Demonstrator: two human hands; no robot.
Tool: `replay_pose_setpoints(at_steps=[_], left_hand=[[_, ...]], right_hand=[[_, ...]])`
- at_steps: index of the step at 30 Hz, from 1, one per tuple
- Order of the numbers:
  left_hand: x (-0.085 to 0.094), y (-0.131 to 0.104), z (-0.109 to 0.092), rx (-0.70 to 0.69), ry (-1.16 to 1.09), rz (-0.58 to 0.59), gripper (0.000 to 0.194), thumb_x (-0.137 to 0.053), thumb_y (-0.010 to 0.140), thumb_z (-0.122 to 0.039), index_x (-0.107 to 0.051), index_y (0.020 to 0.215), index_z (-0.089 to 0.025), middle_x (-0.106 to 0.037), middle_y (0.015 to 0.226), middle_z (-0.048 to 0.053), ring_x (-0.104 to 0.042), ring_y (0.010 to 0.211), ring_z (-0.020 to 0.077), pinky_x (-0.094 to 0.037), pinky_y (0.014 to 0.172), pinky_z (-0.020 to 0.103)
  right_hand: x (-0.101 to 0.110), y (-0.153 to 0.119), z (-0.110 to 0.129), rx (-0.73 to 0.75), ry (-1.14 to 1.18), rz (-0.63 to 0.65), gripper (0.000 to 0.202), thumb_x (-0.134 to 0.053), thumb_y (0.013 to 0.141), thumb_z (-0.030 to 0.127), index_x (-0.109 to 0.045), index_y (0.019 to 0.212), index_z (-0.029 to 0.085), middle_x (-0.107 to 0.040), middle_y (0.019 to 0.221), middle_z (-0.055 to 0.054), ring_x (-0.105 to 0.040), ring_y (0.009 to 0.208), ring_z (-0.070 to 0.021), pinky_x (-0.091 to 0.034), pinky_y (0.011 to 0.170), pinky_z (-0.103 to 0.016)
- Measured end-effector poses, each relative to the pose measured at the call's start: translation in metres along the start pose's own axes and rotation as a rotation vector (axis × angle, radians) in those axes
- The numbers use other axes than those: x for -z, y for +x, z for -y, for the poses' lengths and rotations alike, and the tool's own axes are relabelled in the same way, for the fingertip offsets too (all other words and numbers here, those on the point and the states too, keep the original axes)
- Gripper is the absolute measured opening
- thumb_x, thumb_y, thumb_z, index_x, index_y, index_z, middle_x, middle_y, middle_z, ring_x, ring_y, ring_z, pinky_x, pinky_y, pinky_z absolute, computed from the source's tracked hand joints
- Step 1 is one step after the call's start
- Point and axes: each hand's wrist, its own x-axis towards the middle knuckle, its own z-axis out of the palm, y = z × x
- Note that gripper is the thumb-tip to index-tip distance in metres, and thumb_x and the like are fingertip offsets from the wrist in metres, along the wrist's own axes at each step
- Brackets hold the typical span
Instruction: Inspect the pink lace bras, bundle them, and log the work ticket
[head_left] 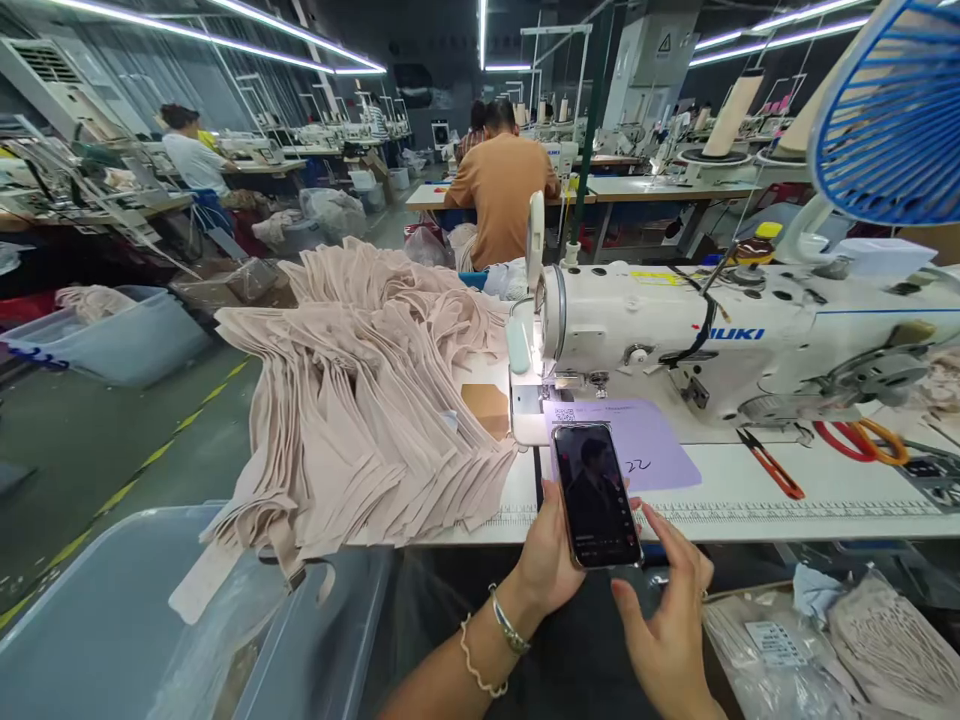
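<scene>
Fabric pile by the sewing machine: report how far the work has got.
Done, it seems: a big pile of beige fabric pieces lies fanned out left of the sewing machine. In hand: no sewing; the left hand holds a phone and the right hand hovers beside its lower edge. Nothing lies under the needle. Left: bagged pieces sit lower right, and whether these await sewing cannot be told.
</scene>
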Motion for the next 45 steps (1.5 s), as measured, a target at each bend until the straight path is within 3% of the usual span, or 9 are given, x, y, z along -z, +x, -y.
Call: replay_pose_setpoints(at_steps=[5,9,14,20,27,31,36,40,45], left_hand=[[0.003,-0.022,-0.003,0.025,-0.002,0.001,0.066,-0.056,0.088,-0.069,-0.059,0.134,-0.022,-0.063,0.132,0.015,-0.057,0.126,0.0355,-0.041,0.109,0.057],[0.001,-0.029,-0.001,0.042,0.029,-0.012,0.065,-0.058,0.087,-0.069,-0.059,0.133,-0.024,-0.065,0.130,0.013,-0.059,0.124,0.0329,-0.043,0.108,0.054],[0.002,-0.030,0.001,0.031,0.062,-0.025,0.066,-0.056,0.088,-0.070,-0.060,0.131,-0.020,-0.066,0.127,0.015,-0.061,0.120,0.0333,-0.046,0.105,0.054],[0.003,-0.031,-0.004,-0.017,0.128,-0.052,0.052,-0.070,0.088,-0.038,-0.055,0.134,-0.018,-0.067,0.124,0.014,-0.066,0.113,0.0320,-0.052,0.099,0.050],[0.009,-0.032,-0.003,-0.048,0.234,-0.098,0.043,-0.077,0.082,-0.025,-0.058,0.120,-0.016,-0.069,0.121,0.014,-0.070,0.106,0.0299,-0.058,0.091,0.044],[0.010,-0.034,-0.002,-0.053,0.233,-0.078,0.048,-0.080,0.081,-0.031,-0.057,0.120,-0.017,-0.068,0.122,0.014,-0.069,0.108,0.0310,-0.059,0.089,0.045],[0.011,-0.038,-0.002,-0.050,0.206,-0.097,0.056,-0.066,0.090,-0.055,-0.058,0.129,-0.016,-0.065,0.128,0.016,-0.061,0.122,0.0323,-0.049,0.104,0.049],[0.012,-0.041,0.001,-0.045,0.194,-0.135,0.057,-0.061,0.093,-0.056,-0.058,0.134,-0.017,-0.064,0.130,0.015,-0.056,0.128,0.0300,-0.040,0.114,0.047],[0.009,-0.043,0.000,-0.049,0.193,-0.163,0.060,-0.063,0.091,-0.057,-0.058,0.137,-0.018,-0.064,0.130,0.014,-0.056,0.128,0.0296,-0.038,0.115,0.046]], right_hand=[[0.001,0.004,-0.002,-0.010,0.049,0.004,0.068,-0.057,0.094,0.043,-0.031,0.153,0.023,-0.045,0.146,-0.017,-0.041,0.131,-0.0344,-0.034,0.103,-0.056],[-0.004,0.008,0.000,-0.039,0.063,-0.019,0.063,-0.058,0.094,0.041,-0.037,0.150,0.023,-0.049,0.143,-0.016,-0.044,0.128,-0.0329,-0.036,0.102,-0.054],[-0.005,0.004,0.001,-0.048,0.124,-0.017,0.058,-0.056,0.095,0.043,-0.041,0.147,0.022,-0.052,0.139,-0.015,-0.045,0.126,-0.0323,-0.038,0.100,-0.053],[-0.002,0.001,0.000,-0.034,0.207,-0.081,0.046,-0.056,0.094,0.032,-0.049,0.137,0.021,-0.055,0.131,-0.014,-0.049,0.123,-0.0312,-0.039,0.100,-0.053],[-0.002,0.000,0.001,-0.067,0.205,-0.102,0.035,-0.057,0.093,0.028,-0.055,0.127,0.020,-0.057,0.126,-0.014,-0.053,0.119,-0.0306,-0.042,0.097,-0.052],[0.002,0.004,0.002,0.008,0.145,-0.070,0.035,-0.053,0.096,0.033,-0.055,0.129,0.022,-0.058,0.126,-0.013,-0.053,0.119,-0.0305,-0.041,0.096,-0.050],[0.007,0.019,0.007,0.195,-0.063,0.061,0.058,-0.024,0.101,0.061,-0.051,0.142,0.030,-0.042,0.150,-0.015,-0.045,0.129,-0.0366,-0.036,0.097,-0.055],[0.007,0.027,0.011,0.224,-0.119,0.111,0.072,-0.013,0.095,0.072,-0.048,0.147,0.037,-0.026,0.161,-0.012,-0.034,0.139,-0.0407,-0.032,0.102,-0.060],[0.005,0.028,0.008,0.229,-0.146,0.158,0.075,-0.013,0.092,0.076,-0.049,0.145,0.039,-0.024,0.163,-0.010,-0.031,0.141,-0.0418,-0.027,0.105,-0.066]])
